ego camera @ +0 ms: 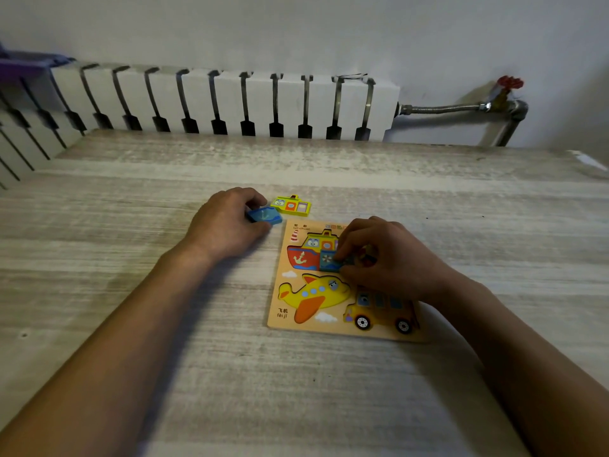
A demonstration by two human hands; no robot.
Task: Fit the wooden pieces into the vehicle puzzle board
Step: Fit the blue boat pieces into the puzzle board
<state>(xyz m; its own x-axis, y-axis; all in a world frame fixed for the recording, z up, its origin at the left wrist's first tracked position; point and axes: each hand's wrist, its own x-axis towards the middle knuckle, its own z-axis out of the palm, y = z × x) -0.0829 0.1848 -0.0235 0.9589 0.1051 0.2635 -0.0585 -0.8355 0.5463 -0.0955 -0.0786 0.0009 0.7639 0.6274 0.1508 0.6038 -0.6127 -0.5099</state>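
Observation:
The wooden vehicle puzzle board (280,305) lies flat on the table, right of centre, with ship, plane and bus pictures. My right hand (385,258) rests over the ship recess and pinches a blue ship piece with a lifebuoy picture (329,261) against the board. To the left, just off the board's top corner, my left hand (227,222) grips a blue piece with an anchor (265,215) lying on the table. A yellow ship-cabin piece (291,204) lies loose on the table right behind it. The plane (316,293) and bus (382,311) recesses look filled.
The table (131,258) is pale wood grain. A white radiator (214,100) runs along its far edge, with a metal pipe and red valve (509,84) at the back right. A purple object (19,65) sits on the radiator's left end.

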